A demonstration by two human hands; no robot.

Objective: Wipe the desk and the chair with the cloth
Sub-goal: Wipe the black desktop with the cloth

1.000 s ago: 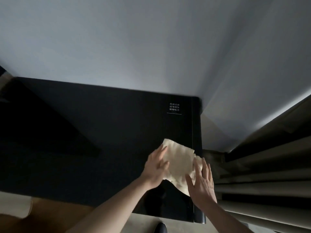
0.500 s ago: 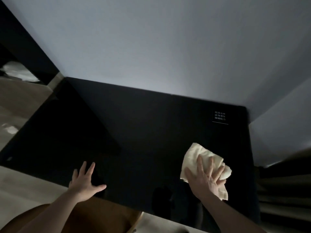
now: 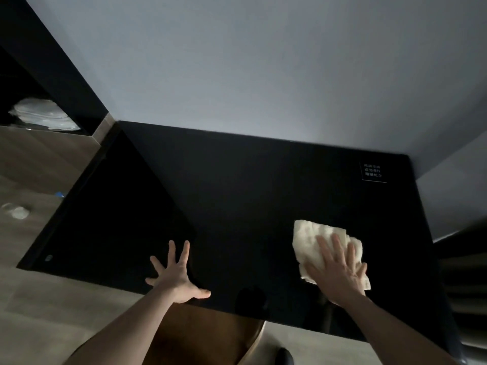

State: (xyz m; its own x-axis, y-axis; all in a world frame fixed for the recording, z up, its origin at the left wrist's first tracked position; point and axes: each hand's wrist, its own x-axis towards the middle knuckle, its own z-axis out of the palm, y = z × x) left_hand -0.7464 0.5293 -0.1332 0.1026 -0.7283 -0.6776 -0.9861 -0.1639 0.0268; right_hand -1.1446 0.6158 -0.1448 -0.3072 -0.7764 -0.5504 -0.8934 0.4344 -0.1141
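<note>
Two hands are working on the black desk (image 3: 250,196), which is occupying most of the view and sitting against a pale wall (image 3: 263,61). Below its near edge, a brown chair (image 3: 205,335) is showing, partly hidden by the forearms; nothing is touching it, so the chair appears to be awaiting its wipe. The right hand (image 3: 340,275) is pressing flat on the cream cloth (image 3: 316,241), fingers straight and slightly spread, at the right near part of the desk. The left hand (image 3: 176,277) is bracing on the near edge, fingers splayed wide, holding nothing. Judging from this, desk wiping is under way on the right side; how much is already wiped cannot be told. A small printed label (image 3: 373,171) is lying at the far right corner.
</note>
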